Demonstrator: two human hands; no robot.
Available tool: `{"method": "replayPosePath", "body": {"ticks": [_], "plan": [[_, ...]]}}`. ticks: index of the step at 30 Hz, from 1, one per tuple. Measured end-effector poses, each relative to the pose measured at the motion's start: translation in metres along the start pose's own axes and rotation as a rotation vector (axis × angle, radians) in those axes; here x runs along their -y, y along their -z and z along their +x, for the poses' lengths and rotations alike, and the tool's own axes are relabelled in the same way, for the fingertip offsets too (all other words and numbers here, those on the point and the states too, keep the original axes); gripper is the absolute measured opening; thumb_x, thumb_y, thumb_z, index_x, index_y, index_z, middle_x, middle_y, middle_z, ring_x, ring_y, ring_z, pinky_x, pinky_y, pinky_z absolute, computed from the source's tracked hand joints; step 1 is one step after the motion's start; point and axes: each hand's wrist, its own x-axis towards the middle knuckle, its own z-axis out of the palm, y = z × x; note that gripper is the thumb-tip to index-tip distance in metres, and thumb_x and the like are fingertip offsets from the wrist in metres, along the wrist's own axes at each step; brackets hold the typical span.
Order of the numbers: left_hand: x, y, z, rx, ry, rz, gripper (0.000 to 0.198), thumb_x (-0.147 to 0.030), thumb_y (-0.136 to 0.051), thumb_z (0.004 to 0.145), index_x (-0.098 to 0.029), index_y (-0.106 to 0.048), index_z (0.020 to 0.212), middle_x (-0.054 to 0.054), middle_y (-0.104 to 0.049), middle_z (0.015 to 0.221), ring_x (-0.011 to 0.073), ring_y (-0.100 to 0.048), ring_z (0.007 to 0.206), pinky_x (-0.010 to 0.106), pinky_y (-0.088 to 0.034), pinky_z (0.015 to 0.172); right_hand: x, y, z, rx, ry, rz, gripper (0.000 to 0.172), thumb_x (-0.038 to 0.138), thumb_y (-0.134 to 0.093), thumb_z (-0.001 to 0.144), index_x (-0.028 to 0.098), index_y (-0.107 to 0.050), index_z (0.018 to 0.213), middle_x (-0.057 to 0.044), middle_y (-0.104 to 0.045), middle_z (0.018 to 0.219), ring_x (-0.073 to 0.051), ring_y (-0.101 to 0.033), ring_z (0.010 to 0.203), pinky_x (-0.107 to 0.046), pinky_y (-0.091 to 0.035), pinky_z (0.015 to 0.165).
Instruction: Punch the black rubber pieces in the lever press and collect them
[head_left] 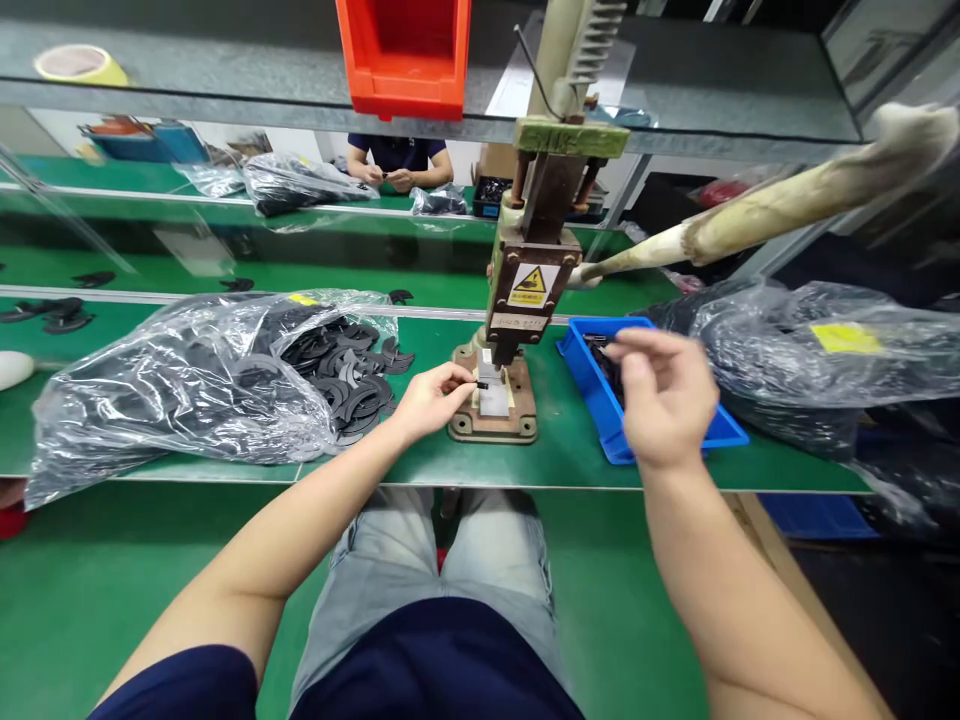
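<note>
Thumb and fingertips of the left hand (433, 402) are closing together on a small black piece (482, 385), which is lying on the metal plate (493, 403) of a press (517, 256), beneath its ram. The right hand (670, 400), blurred, is hovering above a blue tray (729, 432); its thumb and fingers are curling near one another, but whether they are gripping anything cannot be told. Dark pieces are lying in the tray's far end.

Judging by its size and finish, the black piece is probably light, stiff and rather slick, calling for a fingertip pinch at its outer end, clear of the ram. Its fragility cannot be judged.

To the left, a clear plastic bag (165, 390) is spilling curved black parts (352, 388) onto the green tabletop (562, 462); to the right, another filled bag (780, 350) is resting beside the tray. A pale lever (750, 222) is extending rightward from the press. Beyond, a red bin (409, 100) is standing on a shelf, and a co-worker (397, 155) is sitting at the far bench, hands close together.
</note>
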Motion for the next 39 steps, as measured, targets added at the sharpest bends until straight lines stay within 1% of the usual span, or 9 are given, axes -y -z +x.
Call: {"method": "replayPosePath", "body": {"ticks": [3, 6, 9, 13, 17, 22, 29, 34, 39], "plan": [[0.011, 0.003, 0.026, 0.021, -0.133, 0.380, 0.013, -0.033, -0.070, 0.093, -0.021, -0.075, 0.097, 0.003, -0.079, 0.096, 0.0174, -0.072, 0.084, 0.031, -0.057, 0.083, 0.010, 0.003, 0.059, -0.137, 0.093, 0.346, 0.040, 0.048, -0.060, 0.097, 0.021, -0.060, 0.127, -0.009, -0.068, 0.123, -0.016, -0.072, 0.107, -0.040, -0.061, 0.100], [0.013, 0.001, 0.039, 0.123, -0.265, 0.598, 0.014, -0.026, -0.065, 0.097, -0.022, -0.077, 0.100, 0.004, -0.080, 0.104, 0.0203, -0.072, 0.097, 0.033, -0.056, 0.092, 0.037, 0.001, 0.101, -0.013, 0.230, 0.547, 0.058, 0.063, -0.054, 0.095, 0.019, -0.057, 0.133, -0.007, -0.068, 0.122, -0.017, -0.072, 0.113, -0.047, -0.057, 0.107], [0.014, -0.003, 0.044, 0.194, -0.370, 0.703, 0.020, -0.025, -0.060, 0.100, -0.022, -0.079, 0.104, 0.005, -0.079, 0.108, 0.0221, -0.070, 0.107, 0.035, -0.054, 0.100, 0.061, -0.006, 0.114, 0.059, 0.292, 0.524, 0.049, 0.059, -0.055, 0.094, 0.018, -0.062, 0.121, 0.001, -0.066, 0.106, -0.010, -0.072, 0.095, -0.041, -0.058, 0.097], [0.015, -0.005, 0.047, 0.224, -0.401, 0.727, 0.022, -0.026, -0.058, 0.102, -0.022, -0.079, 0.106, 0.005, -0.079, 0.111, 0.0225, -0.069, 0.109, 0.036, -0.054, 0.102, 0.067, -0.015, 0.089, -0.050, 0.304, 0.507, 0.022, 0.039, -0.066, 0.093, 0.018, -0.063, 0.087, 0.005, -0.058, 0.074, -0.008, -0.064, 0.072, -0.032, -0.057, 0.078], [0.017, -0.005, 0.047, 0.228, -0.416, 0.711, 0.022, -0.024, -0.057, 0.101, -0.021, -0.079, 0.106, 0.006, -0.079, 0.113, 0.0221, -0.070, 0.110, 0.038, -0.053, 0.103, 0.051, -0.018, 0.032, -0.093, 0.290, 0.429, 0.030, 0.030, -0.073, 0.083, 0.021, -0.051, 0.064, 0.003, -0.054, 0.064, -0.015, -0.063, 0.072, -0.049, -0.058, 0.091], [0.016, -0.006, 0.046, 0.221, -0.402, 0.684, 0.021, -0.023, -0.056, 0.101, -0.021, -0.077, 0.106, 0.007, -0.078, 0.113, 0.0215, -0.070, 0.111, 0.037, -0.053, 0.103, 0.028, -0.021, -0.021, -0.113, 0.287, 0.274, 0.020, 0.024, -0.070, 0.076, 0.024, -0.056, 0.061, 0.003, -0.060, 0.064, -0.021, -0.065, 0.081, -0.065, -0.051, 0.110], [0.008, 0.011, 0.047, 0.237, -0.310, 0.699, 0.020, -0.026, -0.060, 0.099, -0.020, -0.075, 0.111, 0.006, -0.078, 0.112, 0.0229, -0.070, 0.109, 0.038, -0.054, 0.102, 0.022, -0.027, -0.026, -0.157, 0.265, 0.277, 0.018, 0.027, -0.070, 0.074, 0.025, -0.057, 0.062, 0.003, -0.062, 0.066, -0.022, -0.066, 0.081, -0.068, -0.049, 0.111], [0.003, 0.039, 0.058, 0.271, -0.281, 0.812, 0.026, -0.028, -0.061, 0.098, -0.022, -0.073, 0.120, 0.006, -0.076, 0.118, 0.0235, -0.069, 0.113, 0.038, -0.053, 0.104, 0.021, -0.028, -0.029, -0.181, 0.268, 0.274, 0.022, 0.030, -0.071, 0.074, 0.025, -0.054, 0.061, 0.004, -0.061, 0.064, -0.020, -0.065, 0.079, -0.066, -0.051, 0.109], [0.005, 0.112, 0.093, 0.075, -0.028, 1.084, 0.031, -0.028, -0.058, 0.098, -0.021, -0.074, 0.123, 0.009, -0.075, 0.128, 0.0278, -0.066, 0.122, 0.039, -0.050, 0.108, 0.017, -0.031, -0.027, -0.220, 0.270, 0.266, 0.026, 0.035, -0.072, 0.072, 0.026, -0.054, 0.057, 0.004, -0.060, 0.060, -0.023, -0.064, 0.073, -0.070, -0.052, 0.103]]}}
